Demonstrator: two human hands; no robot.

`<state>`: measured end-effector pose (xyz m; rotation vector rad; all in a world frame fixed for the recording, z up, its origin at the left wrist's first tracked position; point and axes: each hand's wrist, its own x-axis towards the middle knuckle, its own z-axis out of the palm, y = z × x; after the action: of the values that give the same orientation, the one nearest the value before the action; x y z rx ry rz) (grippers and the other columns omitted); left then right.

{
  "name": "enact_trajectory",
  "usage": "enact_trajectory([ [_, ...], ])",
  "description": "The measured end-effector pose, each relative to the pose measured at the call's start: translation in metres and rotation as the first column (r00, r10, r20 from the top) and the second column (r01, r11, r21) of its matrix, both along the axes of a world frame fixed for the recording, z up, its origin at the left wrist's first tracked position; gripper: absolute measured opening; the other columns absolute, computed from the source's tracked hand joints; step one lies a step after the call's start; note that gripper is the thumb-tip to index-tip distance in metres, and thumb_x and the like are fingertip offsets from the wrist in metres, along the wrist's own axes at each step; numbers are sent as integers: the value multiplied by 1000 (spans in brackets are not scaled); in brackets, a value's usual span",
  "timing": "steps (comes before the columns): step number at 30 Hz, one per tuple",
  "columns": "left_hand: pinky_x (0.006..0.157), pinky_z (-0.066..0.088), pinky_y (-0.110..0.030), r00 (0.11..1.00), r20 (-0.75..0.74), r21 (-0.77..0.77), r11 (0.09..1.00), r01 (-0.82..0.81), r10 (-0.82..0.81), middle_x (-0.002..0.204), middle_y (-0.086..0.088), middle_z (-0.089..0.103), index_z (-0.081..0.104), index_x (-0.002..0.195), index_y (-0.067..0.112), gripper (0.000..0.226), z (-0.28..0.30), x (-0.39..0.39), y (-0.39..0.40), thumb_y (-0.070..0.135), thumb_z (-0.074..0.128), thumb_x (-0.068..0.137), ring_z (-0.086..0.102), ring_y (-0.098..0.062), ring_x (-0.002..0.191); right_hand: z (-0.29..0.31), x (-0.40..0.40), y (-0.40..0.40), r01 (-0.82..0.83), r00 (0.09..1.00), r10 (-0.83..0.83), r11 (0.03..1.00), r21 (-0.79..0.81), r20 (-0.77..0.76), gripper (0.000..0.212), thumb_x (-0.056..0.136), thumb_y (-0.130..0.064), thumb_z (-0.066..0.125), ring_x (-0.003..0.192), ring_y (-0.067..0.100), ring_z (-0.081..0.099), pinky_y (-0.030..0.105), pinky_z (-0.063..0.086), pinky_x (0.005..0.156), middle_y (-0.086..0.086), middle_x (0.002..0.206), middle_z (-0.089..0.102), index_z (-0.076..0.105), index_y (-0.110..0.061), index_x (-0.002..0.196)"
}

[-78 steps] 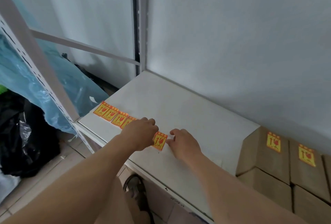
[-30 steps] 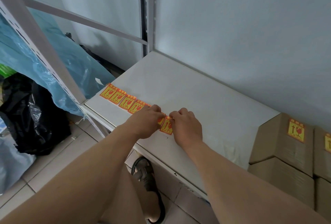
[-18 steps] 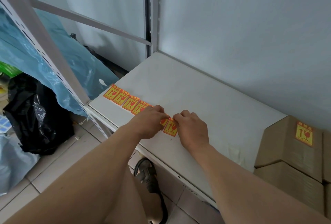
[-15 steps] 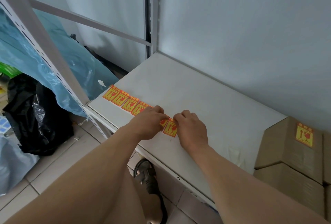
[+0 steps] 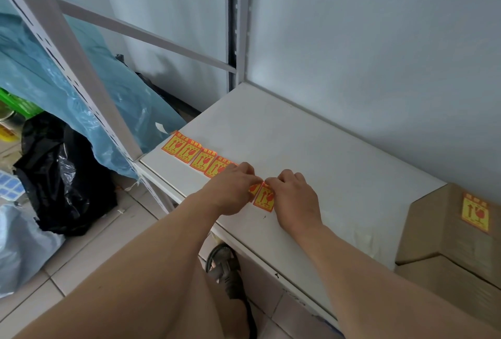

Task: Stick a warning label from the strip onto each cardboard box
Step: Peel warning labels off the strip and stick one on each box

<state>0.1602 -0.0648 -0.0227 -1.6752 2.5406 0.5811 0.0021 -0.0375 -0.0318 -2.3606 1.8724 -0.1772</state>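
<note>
black bag [image 5: 65,173]: on the floor, far left, not part of the job.
blue plastic sheet [image 5: 54,75]: draped behind the rack upright [image 5: 67,48], also off-task.
strip [image 5: 200,155]: yellow-red warning labels in a row along the front-left of the white shelf [image 5: 311,154], lying flat so one end can be worked loose.
left hand [image 5: 233,189]: knuckles up, fingers curled down onto the strip just left of the end label; looks like it pins the strip so it won't lift during the peel. Fingertips hidden, so press or pinch unclear.
end label [image 5: 264,197]: last on the strip, between both hands, flat on the shelf or nearly so.
right hand [image 5: 295,197]: fingers curled, tips at the end label's top edge, seemingly picking at it to peel; actual pinch hidden.
cardboard box [image 5: 455,230]: far right on the shelf, already labelled on its top face, stacked on another box [image 5: 461,284] whose label status isn't visible.
step: detaching next label, judged.
</note>
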Motion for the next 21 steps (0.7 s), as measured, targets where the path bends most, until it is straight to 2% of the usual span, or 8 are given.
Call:
enact_trajectory([
  [7, 106, 35, -40, 1000, 3, 5, 1000, 0, 0, 135, 2, 42, 48, 138, 30, 45, -1, 0, -1, 31, 58, 94, 39, -20, 122, 0, -2, -1, 31, 994, -32, 999, 12, 100, 32, 89, -17, 60, 100, 21, 47, 32, 44, 74, 0, 113, 54, 60, -24, 120],
  [13, 106, 34, -41, 1000, -1, 5, 1000, -3, 3, 135, 2, 42, 48, 137, 31, 44, -3, 0, -1, 30, 58, 94, 39, -20, 122, -1, -2, -1, 27, 992, -31, 999, 36, 121, 33, 91, -16, 57, 102, 22, 47, 33, 43, 79, 3, 115, 54, 56, -24, 123],
  [17, 106, 35, -40, 1000, -8, 3, 1000, -6, 6, 135, 1, 42, 48, 137, 31, 44, -3, 1, 0, 28, 57, 94, 39, -20, 122, -1, -3, -2, 20, 997, -23, 999, 44, 73, 37, 93, -20, 54, 106, 23, 48, 33, 43, 83, 2, 118, 54, 52, -28, 129],
  [21, 106, 34, -40, 1000, 0, 12, 1000, -5, 5, 136, 1, 42, 48, 138, 30, 44, -1, 0, 0, 29, 57, 95, 39, -21, 122, 0, -2, -2, 49, 995, -52, 998, 39, 82, 27, 91, -19, 56, 100, 22, 47, 32, 41, 79, 2, 113, 53, 58, -24, 117],
])
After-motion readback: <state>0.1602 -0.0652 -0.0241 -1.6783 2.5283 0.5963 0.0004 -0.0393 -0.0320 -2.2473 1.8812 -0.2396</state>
